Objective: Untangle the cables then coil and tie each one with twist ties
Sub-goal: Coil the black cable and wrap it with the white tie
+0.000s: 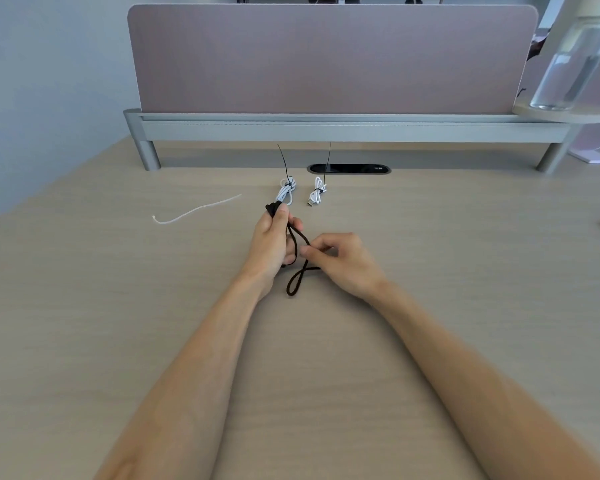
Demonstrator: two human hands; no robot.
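Head view, one bench (430,258), pale wood grain.

- Black cable (296,276), 1. Sits about midway between the bench's left and right edges, nearer the far edge than the near one, and is held by both hands. One loop hangs out below them toward the near edge.
- Left-hand grip (272,239), 1. Fingers are curled round the gathered turns of the black cable, thumb on top; a dark end sticks out above the thumb.
- Right-hand grip (342,263), 1. Thumb and forefinger pinch a single strand of the black cable; the other fingers are curled loosely.
- White cables, 2, each coiled and bound with a black tie whose long tail points at the far edge: left coil (287,192), right coil (317,196). They lie side by side, apart, just beyond the hands.
- Loose white tie (195,210), 1, lying flat toward the left edge.
- Cable slot (349,168), 1, at the far edge.
- Divider panel (326,60), 1.
- Clear bottle (568,67), 1, at the far right corner.
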